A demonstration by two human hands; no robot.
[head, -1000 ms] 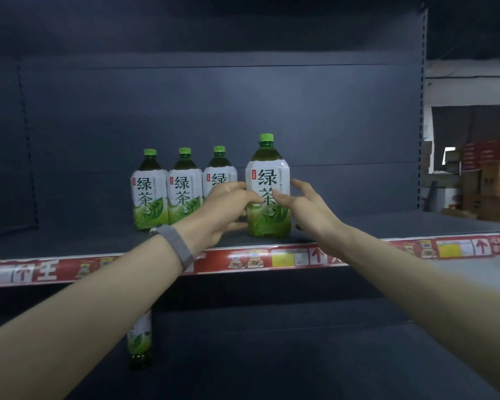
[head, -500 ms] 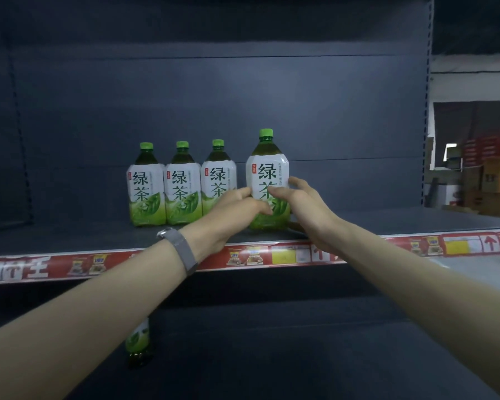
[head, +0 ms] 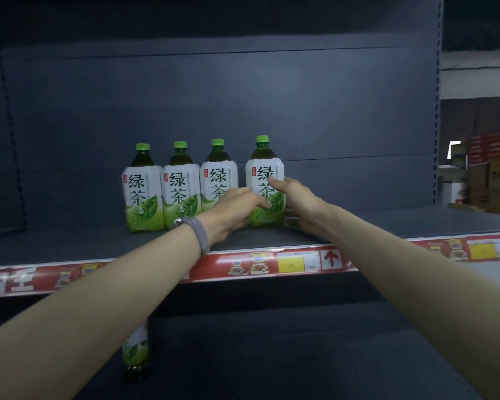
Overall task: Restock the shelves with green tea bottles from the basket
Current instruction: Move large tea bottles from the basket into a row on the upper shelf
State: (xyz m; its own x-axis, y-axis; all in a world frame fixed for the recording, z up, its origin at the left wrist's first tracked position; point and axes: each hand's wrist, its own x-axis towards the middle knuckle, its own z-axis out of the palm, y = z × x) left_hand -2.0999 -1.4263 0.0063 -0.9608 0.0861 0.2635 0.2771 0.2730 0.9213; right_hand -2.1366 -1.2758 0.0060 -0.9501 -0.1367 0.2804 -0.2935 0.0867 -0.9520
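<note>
Both arms reach forward and slightly upward, forearms nearly straight and converging on one spot. The left hand (head: 233, 207), with a grey mesh wristband (head: 200, 235) behind it, curls against the lower left side of the rightmost bottle (head: 264, 171), its fingers laid across the green foot of the label. The right hand (head: 299, 202) clasps the same bottle from the opposite side, thumb pressed on the front of the white label; its other fingers pass behind the bottle and are hidden. So the two hands hold this green tea bottle between them, and it stands upright on the shelf (head: 387, 223), green cap up.

Just left of the left hand stands a row of three bottles (head: 181, 184) of the same kind, upright and shoulder to shoulder, with a narrow gap between them and the held bottle. Beneath the wrists runs the shelf's red price strip (head: 272, 262). Below the left forearm, on the lower shelf (head: 272, 356), one more bottle (head: 134, 350) stands partly hidden. Far right of the right hand, cardboard boxes (head: 497, 174) are stacked.
</note>
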